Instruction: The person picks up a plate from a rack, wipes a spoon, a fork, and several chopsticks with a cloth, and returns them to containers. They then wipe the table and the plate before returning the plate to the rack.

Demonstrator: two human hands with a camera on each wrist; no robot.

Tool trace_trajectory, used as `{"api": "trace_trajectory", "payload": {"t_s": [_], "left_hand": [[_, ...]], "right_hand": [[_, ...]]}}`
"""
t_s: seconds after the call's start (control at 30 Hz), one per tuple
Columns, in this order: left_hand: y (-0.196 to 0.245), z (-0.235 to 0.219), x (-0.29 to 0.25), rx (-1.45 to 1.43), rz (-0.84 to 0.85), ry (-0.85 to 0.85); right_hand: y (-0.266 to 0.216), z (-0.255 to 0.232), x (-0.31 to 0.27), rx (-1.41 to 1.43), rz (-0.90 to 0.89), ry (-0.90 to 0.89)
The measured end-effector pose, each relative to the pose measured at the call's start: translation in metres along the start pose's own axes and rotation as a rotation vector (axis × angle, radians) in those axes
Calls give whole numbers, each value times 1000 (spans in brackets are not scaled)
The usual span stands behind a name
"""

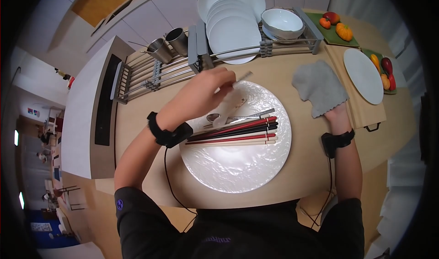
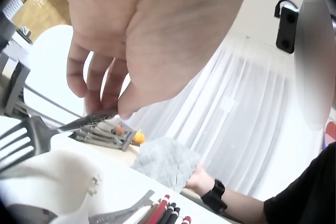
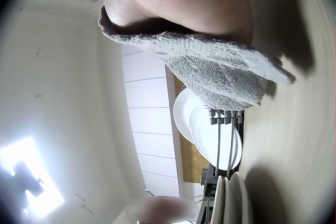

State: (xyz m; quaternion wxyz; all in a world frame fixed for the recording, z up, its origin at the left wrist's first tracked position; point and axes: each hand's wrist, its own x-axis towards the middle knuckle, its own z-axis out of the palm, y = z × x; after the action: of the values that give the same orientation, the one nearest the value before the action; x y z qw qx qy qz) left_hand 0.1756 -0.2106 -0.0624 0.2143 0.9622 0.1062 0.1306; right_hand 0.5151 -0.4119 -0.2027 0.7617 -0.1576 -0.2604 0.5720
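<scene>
My left hand (image 1: 215, 87) pinches a metal fork (image 2: 39, 136) by its handle, the tines pointing left in the left wrist view. Below it lies a large white embossed plate (image 1: 233, 172). Across that plate run red, black and cream chopsticks (image 1: 238, 133), with a metal spoon (image 1: 213, 117) beside them. A pale, spoon-shaped piece (image 1: 233, 106) with a small floral mark sits under the left hand. On the right, a grey cloth (image 1: 320, 85) with a scalloped edge covers the fingers of my right hand (image 1: 337, 115), hiding their grip.
At the back, a metal rack (image 1: 238, 52) bears white plates (image 1: 233, 35) and bowls (image 1: 282, 23). Metal cups (image 1: 177, 42) stand to its left. A wooden board (image 1: 361, 110), a white oval dish (image 1: 363, 76) and green trays (image 1: 327, 32) with vegetables lie on the right.
</scene>
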Motion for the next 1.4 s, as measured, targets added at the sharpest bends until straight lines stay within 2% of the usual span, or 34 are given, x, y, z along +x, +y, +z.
{"api": "trace_trajectory", "payload": {"t_s": [0.07,0.17,0.2,0.3,0.37,0.43,0.47,0.5,0.57,0.63,0.7,0.77,0.8,0.87,0.9,0.93,0.97,1.03,1.1,1.17,1.3,1.37,1.4], "left_hand": [[4,-25,-6,-6,-47,83],[6,-43,-20,-252,-101,353],[8,-45,-23,-374,-58,488],[27,-49,-31,-678,-91,799],[35,-51,-38,-837,15,829],[44,-42,-40,-1023,63,889],[48,-37,-40,-1099,63,904],[53,-32,-40,-1176,59,914],[63,-21,-41,-1269,-12,891],[67,-8,-40,-1337,-3,866],[65,-6,-40,-1212,6,791],[63,-13,-44,-1090,-22,726],[65,-14,-44,-1072,-56,734],[61,-14,-47,-954,-140,675],[59,-14,-47,-895,-181,642],[57,-14,-47,-879,-252,539],[57,-12,-47,-859,-240,499],[57,-5,-44,-826,-212,414],[60,0,-41,-847,-225,405],[61,4,-40,-853,-226,435],[69,5,-41,-859,-287,424],[70,9,-39,-806,-279,438],[71,17,-37,-718,-208,479]], "right_hand": [[0,-3,0,-14,23,46],[4,4,0,-28,20,174],[6,9,-3,-34,9,227],[18,37,-3,22,-5,103],[34,59,-2,36,-8,56],[52,99,7,50,39,-79],[57,127,14,-66,44,-107],[61,155,19,-178,48,-130],[70,186,33,-819,-99,-212],[81,197,38,-843,-125,-163],[96,195,30,-252,-17,-8],[84,227,34,-723,-208,-104],[91,209,29,-610,-229,-126],[89,204,33,-1126,-324,-113],[78,205,44,-1760,-383,-71],[72,213,50,-2109,-377,-37],[65,222,57,-2458,-374,-12],[65,257,63,-2583,-273,-5],[69,287,68,-2702,-160,-4],[71,286,67,-2701,-209,-71],[75,235,60,-2361,-557,-164],[73,217,54,-2113,-567,-137],[71,212,47,-1969,-513,-124]]}}
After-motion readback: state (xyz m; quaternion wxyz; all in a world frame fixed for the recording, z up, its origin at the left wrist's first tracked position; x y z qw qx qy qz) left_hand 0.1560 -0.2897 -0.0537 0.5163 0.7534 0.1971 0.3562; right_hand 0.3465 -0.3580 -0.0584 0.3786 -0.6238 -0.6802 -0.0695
